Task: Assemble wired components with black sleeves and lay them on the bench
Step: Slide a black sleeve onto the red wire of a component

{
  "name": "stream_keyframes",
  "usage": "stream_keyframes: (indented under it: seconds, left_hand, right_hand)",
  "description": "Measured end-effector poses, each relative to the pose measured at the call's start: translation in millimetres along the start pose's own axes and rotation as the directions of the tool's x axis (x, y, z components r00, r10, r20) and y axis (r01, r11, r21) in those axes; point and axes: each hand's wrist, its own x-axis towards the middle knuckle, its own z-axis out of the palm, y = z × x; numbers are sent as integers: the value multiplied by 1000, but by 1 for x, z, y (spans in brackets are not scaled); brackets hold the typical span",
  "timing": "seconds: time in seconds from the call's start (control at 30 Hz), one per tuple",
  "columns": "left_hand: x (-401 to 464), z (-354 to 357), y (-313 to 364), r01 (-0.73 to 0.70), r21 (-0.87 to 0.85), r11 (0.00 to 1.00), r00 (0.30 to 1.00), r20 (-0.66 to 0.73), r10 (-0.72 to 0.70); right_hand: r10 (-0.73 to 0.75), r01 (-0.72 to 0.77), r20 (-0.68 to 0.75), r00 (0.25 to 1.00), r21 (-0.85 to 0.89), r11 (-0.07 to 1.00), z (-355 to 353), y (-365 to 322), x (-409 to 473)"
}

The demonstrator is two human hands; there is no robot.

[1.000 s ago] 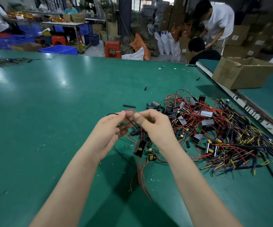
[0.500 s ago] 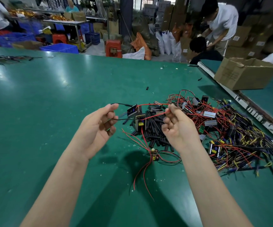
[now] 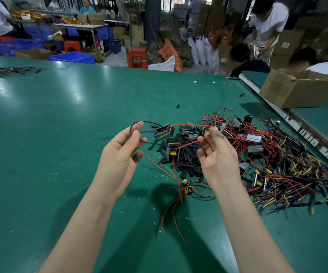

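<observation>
My left hand [image 3: 120, 156] pinches a thin black wire that loops over its fingertips. My right hand [image 3: 215, 154] pinches a red wire. Both wires run to a small black sleeved component with a yellow stripe [image 3: 164, 132], which hangs in the air between the two hands. A second black component [image 3: 173, 149] dangles lower on red wires, above a heap of loose black sleeves [image 3: 184, 156] on the green bench [image 3: 60, 125]. A small board with yellow parts and long red leads [image 3: 186, 189] lies on the bench below the hands.
A big tangle of red, yellow and blue wired components [image 3: 273, 158] covers the bench to the right. A cardboard box [image 3: 297, 88] stands on the neighbouring bench behind a metal rail [image 3: 297, 127]. Several people work at the back right. More wires [image 3: 5, 70] lie far left.
My hands have drawn apart from touching to spread wide, stretching the wires so the black component now hangs between them. The view has shifted a little closer.
</observation>
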Motion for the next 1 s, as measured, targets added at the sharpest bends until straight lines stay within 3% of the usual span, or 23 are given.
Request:
stream_keyframes:
  seconds: [0.1, 0.2, 0.33, 0.43, 0.5, 0.63, 0.73, 0.8, 1.0]
  left_hand:
    - [2, -4, -9, -149, 326, 934, 984, -44, 172]
    - [2, -8, -18, -238, 454, 858, 955, -50, 292]
    - [-1, -7, -28, -249, 456, 854, 962, 14, 273]
    - [-3, -8, -36, -241, 519, 820, 970, 118, 210]
    - [-3, -10, -41, -217, 536, 816, 976, 116, 184]
    - [2, -19, -48, -120, 533, 837, 987, -29, 160]
    - [5, -25, -52, -95, 530, 843, 984, -77, 159]
    - [6, -26, -53, -82, 501, 862, 980, -115, 160]
    - [7, -25, -56, 8, 259, 966, 966, -253, 60]
  right_hand:
    - [-125, 148, 106, 987, -256, 955, -4, 0, -4]
    - [-227, 328, 247, 942, -534, 779, -12, 5, -8]
    - [-175, 404, 385, 906, -663, 630, -22, 24, -9]
    - [-160, 440, 420, 893, -742, 506, -26, 41, -6]
    - [-151, 433, 409, 900, -794, 426, -28, 46, -2]
    - [95, 366, 382, 919, -919, 148, -38, 41, 11]
    - [297, 393, 342, 891, -910, -130, -51, 39, 15]
    - [351, 404, 304, 886, -877, -259, -60, 42, 14]
    - [285, 456, 396, 873, -870, -189, -69, 43, 7]
